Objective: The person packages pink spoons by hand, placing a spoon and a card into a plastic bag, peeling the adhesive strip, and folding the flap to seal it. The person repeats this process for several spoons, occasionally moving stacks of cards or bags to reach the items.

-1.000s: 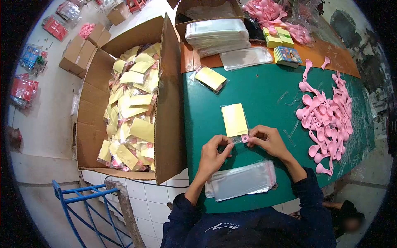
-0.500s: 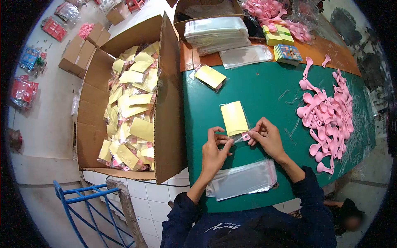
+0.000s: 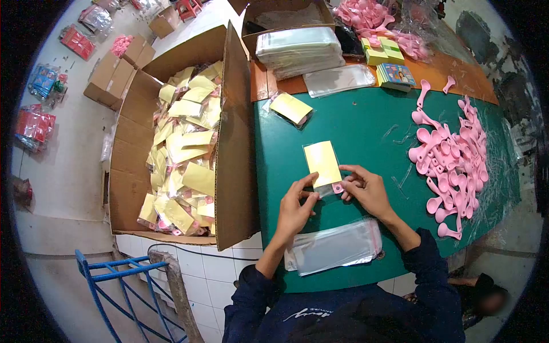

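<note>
In front of me on the green table lies a clear plastic bag (image 3: 326, 191) with a yellow card (image 3: 322, 162) inside. The end of a pink spoon (image 3: 338, 187) shows below the card, by the bag's near edge. My left hand (image 3: 297, 204) pinches the near left corner of the bag between thumb and forefinger. On the other side, my right hand (image 3: 368, 191) has its thumb and fingers closed on the near right corner, close to the spoon's end. A stack of empty clear bags (image 3: 334, 247) lies just below my hands.
Many pink spoons (image 3: 452, 157) are heaped on the right. A cardboard box (image 3: 237, 143) of packed bags stands left. A packed bag (image 3: 291, 108), clear bag stacks (image 3: 299, 48) and coloured cards (image 3: 396, 76) lie toward the back. A person (image 3: 486, 300) is at lower right.
Both hands have moved slightly away from me along the bag. The clear bag end, stretched between my fingers before, now lies shorter and flatter below the card.
</note>
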Available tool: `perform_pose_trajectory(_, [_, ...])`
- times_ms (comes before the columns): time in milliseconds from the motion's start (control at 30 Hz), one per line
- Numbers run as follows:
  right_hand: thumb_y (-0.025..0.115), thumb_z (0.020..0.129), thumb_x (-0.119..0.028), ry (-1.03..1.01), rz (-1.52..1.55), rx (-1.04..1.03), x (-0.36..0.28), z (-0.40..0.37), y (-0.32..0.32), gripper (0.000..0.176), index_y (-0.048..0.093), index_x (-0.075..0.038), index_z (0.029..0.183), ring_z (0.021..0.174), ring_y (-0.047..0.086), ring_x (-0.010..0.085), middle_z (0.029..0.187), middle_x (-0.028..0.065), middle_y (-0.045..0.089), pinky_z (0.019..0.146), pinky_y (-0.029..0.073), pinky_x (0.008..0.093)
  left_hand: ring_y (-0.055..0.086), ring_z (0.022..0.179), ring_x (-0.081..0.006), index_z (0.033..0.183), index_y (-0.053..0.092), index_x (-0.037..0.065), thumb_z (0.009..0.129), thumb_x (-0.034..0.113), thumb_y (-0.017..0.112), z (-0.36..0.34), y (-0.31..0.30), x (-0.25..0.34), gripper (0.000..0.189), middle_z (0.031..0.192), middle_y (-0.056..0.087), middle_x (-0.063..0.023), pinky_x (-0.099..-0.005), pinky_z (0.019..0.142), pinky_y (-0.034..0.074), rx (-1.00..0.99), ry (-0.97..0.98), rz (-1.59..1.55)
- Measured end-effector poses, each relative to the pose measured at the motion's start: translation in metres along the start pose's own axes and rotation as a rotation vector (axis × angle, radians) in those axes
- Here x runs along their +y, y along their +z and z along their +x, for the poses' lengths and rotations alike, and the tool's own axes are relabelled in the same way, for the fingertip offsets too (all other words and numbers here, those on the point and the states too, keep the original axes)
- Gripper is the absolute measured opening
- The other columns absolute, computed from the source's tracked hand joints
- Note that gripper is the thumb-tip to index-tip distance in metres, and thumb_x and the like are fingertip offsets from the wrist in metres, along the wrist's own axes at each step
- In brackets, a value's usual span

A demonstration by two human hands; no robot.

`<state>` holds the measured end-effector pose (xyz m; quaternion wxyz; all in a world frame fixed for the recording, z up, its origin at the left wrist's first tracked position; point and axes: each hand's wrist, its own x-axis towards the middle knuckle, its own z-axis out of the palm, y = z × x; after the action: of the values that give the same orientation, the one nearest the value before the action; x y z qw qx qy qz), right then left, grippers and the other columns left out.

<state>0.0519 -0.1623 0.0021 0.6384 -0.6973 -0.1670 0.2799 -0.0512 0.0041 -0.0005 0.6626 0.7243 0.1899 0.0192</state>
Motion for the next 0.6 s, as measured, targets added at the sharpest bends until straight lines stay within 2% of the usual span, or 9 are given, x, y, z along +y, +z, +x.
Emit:
perform_pose_trajectory(100, [0.058, 0.082, -0.002, -0.176, -0.423, 0.013, -0.011, 0.003, -0.028, 0.028, 0.057, -0.001, 0.110, 0.069, 0.063, 0.0204, 0.087, 0.0121, 0.062, 0.063, 0.051, 0.0305, 0.058, 0.085, -0.0104, 0.127, 0.049, 0.008, 0.086, 0.003, 0.055, 0.015, -0.012, -0.006, 0.042, 0.116, 0.053, -0.0046, -0.0205, 0.055, 0.049, -0.018, 0.009, -0.105])
perform_pose_trajectory(167, [0.054, 0.075, 0.003, -0.536, -1.001, 0.204, -0.018, 0.011, -0.071, 0.029, 0.059, -0.002, 0.104, 0.086, 0.060, 0.0309, 0.100, 0.0163, 0.059, 0.077, 0.048, 0.0380, 0.059, 0.088, -0.0134, 0.128, 0.048, 0.009, 0.085, 0.004, 0.056, 0.038, -0.024, -0.012, 0.043, 0.122, 0.052, -0.0085, -0.0241, 0.063, 0.050, 0.031, 0.146, 0.033])
perform_pose_trajectory(200, [0.050, 0.069, 0.007, -0.540, -1.104, 0.261, -0.023, 0.012, -0.092, 0.033, 0.059, -0.003, 0.099, 0.099, 0.053, 0.0353, 0.108, 0.0186, 0.056, 0.084, 0.044, 0.0409, 0.059, 0.088, -0.0139, 0.128, 0.048, 0.009, 0.085, 0.006, 0.057, 0.049, -0.030, -0.022, 0.044, 0.125, 0.051, -0.0088, -0.0243, 0.066, 0.049, 0.062, 0.278, 0.150])
perform_pose_trajectory(233, [0.050, 0.067, 0.008, -0.454, -1.294, 0.292, -0.025, 0.011, -0.118, 0.036, 0.059, -0.003, 0.100, 0.102, 0.053, 0.0336, 0.108, 0.0168, 0.056, 0.085, 0.044, 0.0400, 0.060, 0.088, -0.0173, 0.126, 0.051, 0.010, 0.085, 0.008, 0.058, 0.047, -0.033, -0.002, 0.042, 0.124, 0.051, -0.0119, -0.0275, 0.069, 0.050, 0.101, 0.253, 0.330])
perform_pose_trajectory(267, [0.051, 0.067, 0.009, -0.472, -1.260, 0.327, -0.022, 0.010, -0.137, 0.037, 0.059, -0.004, 0.101, 0.106, 0.051, 0.0314, 0.109, 0.0147, 0.056, 0.088, 0.041, 0.0389, 0.061, 0.088, -0.0207, 0.125, 0.053, 0.011, 0.084, 0.010, 0.059, 0.043, -0.033, 0.017, 0.041, 0.123, 0.050, -0.0150, -0.0306, 0.072, 0.050, 0.139, 0.235, 0.511])
perform_pose_trajectory(300, [0.050, 0.069, 0.007, -0.467, -1.314, 0.325, -0.020, 0.005, -0.148, 0.034, 0.059, -0.004, 0.100, 0.105, 0.051, 0.0304, 0.107, 0.0137, 0.057, 0.088, 0.040, 0.0384, 0.061, 0.087, -0.0269, 0.113, 0.060, 0.011, 0.083, 0.014, 0.061, 0.041, -0.029, 0.016, 0.030, 0.117, 0.052, -0.0181, -0.0354, 0.076, 0.049, 0.318, 0.587, 0.802])
perform_pose_trajectory(400, [0.051, 0.070, 0.006, -0.355, -1.379, 0.327, -0.015, -0.001, -0.164, 0.032, 0.060, -0.005, 0.099, 0.101, 0.052, 0.0288, 0.103, 0.0124, 0.057, 0.086, 0.038, 0.0363, 0.060, 0.085, -0.0291, 0.103, 0.061, 0.007, 0.082, 0.017, 0.063, 0.008, -0.009, 0.037, 0.023, 0.106, 0.056, -0.0155, -0.0384, 0.077, 0.048, -0.177, 0.532, 0.561])
perform_pose_trajectory(467, [0.050, 0.072, 0.003, -0.315, -1.383, 0.312, -0.014, 0.000, -0.167, 0.028, 0.060, -0.005, 0.098, 0.097, 0.052, 0.0287, 0.099, 0.0120, 0.057, 0.083, 0.038, 0.0366, 0.059, 0.084, -0.0275, 0.096, 0.059, 0.004, 0.080, 0.018, 0.065, -0.020, 0.016, 0.039, 0.022, 0.094, 0.057, -0.0124, -0.0373, 0.075, 0.049, -0.341, 0.352, 0.595])
perform_pose_trajectory(600, [0.047, 0.075, 0.000, -0.441, -1.258, 0.340, -0.004, 0.004, -0.179, 0.023, 0.059, -0.003, 0.095, 0.091, 0.052, 0.0299, 0.093, 0.0120, 0.056, 0.077, 0.041, 0.0392, 0.060, 0.080, -0.0246, 0.097, 0.058, 0.003, 0.078, 0.016, 0.066, -0.027, 0.031, 0.023, 0.024, 0.084, 0.058, -0.0106, -0.0341, 0.070, 0.049, -0.395, 0.321, 0.521])
